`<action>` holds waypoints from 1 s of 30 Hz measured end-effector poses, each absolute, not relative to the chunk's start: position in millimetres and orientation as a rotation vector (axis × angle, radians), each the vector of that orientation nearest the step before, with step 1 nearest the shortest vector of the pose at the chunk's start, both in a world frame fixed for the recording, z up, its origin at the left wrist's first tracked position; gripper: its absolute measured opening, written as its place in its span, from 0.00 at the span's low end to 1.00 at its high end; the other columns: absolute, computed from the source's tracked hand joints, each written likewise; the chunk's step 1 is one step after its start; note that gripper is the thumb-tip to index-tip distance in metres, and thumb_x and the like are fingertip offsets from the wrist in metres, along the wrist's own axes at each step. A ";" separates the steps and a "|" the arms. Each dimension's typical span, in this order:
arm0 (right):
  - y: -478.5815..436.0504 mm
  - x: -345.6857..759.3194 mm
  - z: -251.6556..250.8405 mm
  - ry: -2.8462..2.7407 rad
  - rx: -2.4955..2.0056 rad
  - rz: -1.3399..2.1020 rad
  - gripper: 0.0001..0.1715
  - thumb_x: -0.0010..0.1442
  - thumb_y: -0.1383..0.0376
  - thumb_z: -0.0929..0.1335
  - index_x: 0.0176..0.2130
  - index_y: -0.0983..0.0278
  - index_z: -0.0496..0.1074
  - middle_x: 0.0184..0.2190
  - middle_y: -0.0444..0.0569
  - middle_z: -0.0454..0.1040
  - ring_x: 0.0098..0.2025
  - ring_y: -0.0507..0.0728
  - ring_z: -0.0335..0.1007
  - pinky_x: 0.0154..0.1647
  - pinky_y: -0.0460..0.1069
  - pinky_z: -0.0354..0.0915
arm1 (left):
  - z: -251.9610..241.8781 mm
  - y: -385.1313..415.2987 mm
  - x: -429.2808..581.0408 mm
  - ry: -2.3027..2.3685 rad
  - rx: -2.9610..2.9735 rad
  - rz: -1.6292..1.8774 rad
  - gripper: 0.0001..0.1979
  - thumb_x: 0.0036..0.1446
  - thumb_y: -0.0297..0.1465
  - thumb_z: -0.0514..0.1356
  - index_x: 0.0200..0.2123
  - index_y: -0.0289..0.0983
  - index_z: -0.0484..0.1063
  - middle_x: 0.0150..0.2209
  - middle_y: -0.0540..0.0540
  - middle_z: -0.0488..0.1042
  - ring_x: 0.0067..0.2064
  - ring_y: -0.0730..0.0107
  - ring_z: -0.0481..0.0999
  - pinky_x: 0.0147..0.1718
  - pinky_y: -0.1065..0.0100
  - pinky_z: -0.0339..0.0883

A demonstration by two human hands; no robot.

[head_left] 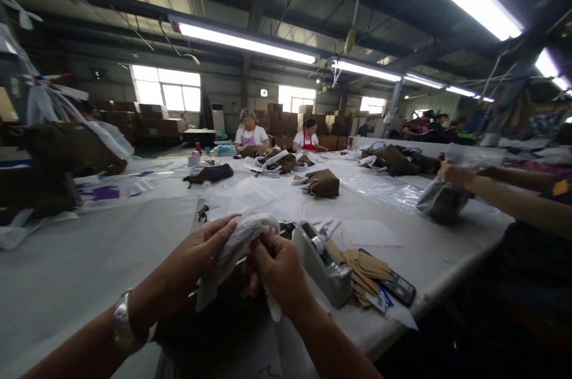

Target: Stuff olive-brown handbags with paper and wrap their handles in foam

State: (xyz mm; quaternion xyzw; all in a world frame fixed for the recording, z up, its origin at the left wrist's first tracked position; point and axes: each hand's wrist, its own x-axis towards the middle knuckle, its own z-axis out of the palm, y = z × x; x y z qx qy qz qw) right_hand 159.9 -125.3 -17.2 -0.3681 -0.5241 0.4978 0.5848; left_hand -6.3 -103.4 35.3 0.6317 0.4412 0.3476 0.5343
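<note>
Single head-worn camera, looking forward and slightly down along long white table. Own left hand and right hand close at bottom centre, tape dispenser just beyond. Wide-angle view takes in far-end seated workers, ceiling lights, windows. No second view.

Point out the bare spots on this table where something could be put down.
Bare cloth lies left of the left hand, on the table short of the purple scraps. Crowded: right of the right hand, tape dispenser, brown tags, phone.
</note>
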 end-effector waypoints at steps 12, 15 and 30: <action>-156.9 189.3 -4.1 -1.251 -0.634 1.271 0.15 0.65 0.58 0.72 0.49 0.62 0.75 0.40 0.51 0.82 0.35 0.55 0.82 0.35 0.47 0.76 | 69.8 -99.4 -12.9 1.111 1.936 1.135 0.19 0.52 0.48 0.69 0.33 0.38 0.83 0.29 0.49 0.81 0.32 0.68 0.76 0.31 0.73 0.71; -153.1 192.7 6.4 -1.295 -0.495 1.374 0.14 0.65 0.61 0.73 0.50 0.61 0.78 0.49 0.52 0.80 0.48 0.59 0.80 0.46 0.51 0.76 | 76.0 -103.0 -11.2 1.070 1.947 1.176 0.18 0.55 0.47 0.67 0.35 0.38 0.84 0.31 0.49 0.83 0.33 0.66 0.80 0.34 0.71 0.75; -129.0 169.4 30.5 -1.413 -0.898 0.795 0.15 0.61 0.54 0.73 0.37 0.64 0.82 0.23 0.43 0.71 0.22 0.49 0.59 0.21 0.44 0.55 | 84.8 -119.3 -0.1 0.981 2.002 1.477 0.14 0.52 0.40 0.70 0.39 0.39 0.85 0.33 0.48 0.85 0.28 0.63 0.84 0.31 0.68 0.81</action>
